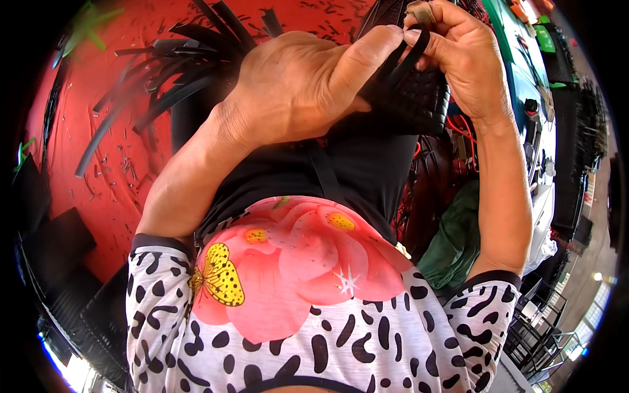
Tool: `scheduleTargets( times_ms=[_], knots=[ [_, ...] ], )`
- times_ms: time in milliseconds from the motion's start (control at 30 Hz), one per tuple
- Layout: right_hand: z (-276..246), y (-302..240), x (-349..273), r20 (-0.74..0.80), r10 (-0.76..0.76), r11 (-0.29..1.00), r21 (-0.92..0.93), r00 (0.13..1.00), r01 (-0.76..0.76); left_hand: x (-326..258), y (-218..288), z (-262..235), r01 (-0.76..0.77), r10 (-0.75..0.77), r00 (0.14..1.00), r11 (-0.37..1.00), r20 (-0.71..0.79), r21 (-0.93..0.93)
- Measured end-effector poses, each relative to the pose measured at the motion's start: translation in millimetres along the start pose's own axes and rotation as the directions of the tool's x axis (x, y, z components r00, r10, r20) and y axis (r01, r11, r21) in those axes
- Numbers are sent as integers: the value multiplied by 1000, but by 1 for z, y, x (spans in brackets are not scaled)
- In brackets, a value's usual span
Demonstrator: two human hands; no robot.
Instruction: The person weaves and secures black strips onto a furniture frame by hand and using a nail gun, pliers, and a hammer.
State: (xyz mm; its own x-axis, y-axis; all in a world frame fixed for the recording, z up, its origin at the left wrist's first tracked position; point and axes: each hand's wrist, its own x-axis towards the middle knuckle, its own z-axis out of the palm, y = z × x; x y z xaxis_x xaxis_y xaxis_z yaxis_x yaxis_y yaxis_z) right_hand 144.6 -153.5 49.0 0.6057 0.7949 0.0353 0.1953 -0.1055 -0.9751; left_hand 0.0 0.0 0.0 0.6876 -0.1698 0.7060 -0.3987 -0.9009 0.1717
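Note:
Near the top centre, my left hand (295,88) is closed, its thumb stretched toward the right hand and pressed on a black flat strip (414,60). The strip bends in a narrow loop between both hands. My right hand (468,59) pinches the same strip between thumb and fingers; a tan wrap (420,13) covers one fingertip. A loose bundle of black strips (187,65) fans out to the left from behind my left hand, partly blurred. Beneath the hands lies a black woven piece (429,108) over my lap, much of it hidden by the left hand.
A red sheet (72,157) spreads on the left, strewn with small dark scraps. Green cloth (452,245) hangs beside my right forearm, near red cords (462,131). A teal-edged surface (514,65) with tools stands at the right. Dark stacked pieces (59,245) sit at the far left.

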Motion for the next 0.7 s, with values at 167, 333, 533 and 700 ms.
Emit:
scheduleTargets(
  times_ms=[167, 333, 533, 700],
  knots=[
    [5, 1, 2, -43, 0, 999, 32, 999, 2, -3, -3, -8, -52, 48, 995, 998, 91, 44],
    [2, 3, 2, -27, -9, 1000, 16, 1000, 10, -5, -2, -4, -43, 39, 996, 998, 86, 40],
    [0, 9, 4, 147, -2, 997, 82, 989, -10, -7, -4, -3, -25, 24, 997, 999, 71, 22],
    [0, 11, 3, 289, -103, 979, -142, 952, 149, -1, -4, 0, -81, 81, 995, 997, -61, 3]
  ],
)
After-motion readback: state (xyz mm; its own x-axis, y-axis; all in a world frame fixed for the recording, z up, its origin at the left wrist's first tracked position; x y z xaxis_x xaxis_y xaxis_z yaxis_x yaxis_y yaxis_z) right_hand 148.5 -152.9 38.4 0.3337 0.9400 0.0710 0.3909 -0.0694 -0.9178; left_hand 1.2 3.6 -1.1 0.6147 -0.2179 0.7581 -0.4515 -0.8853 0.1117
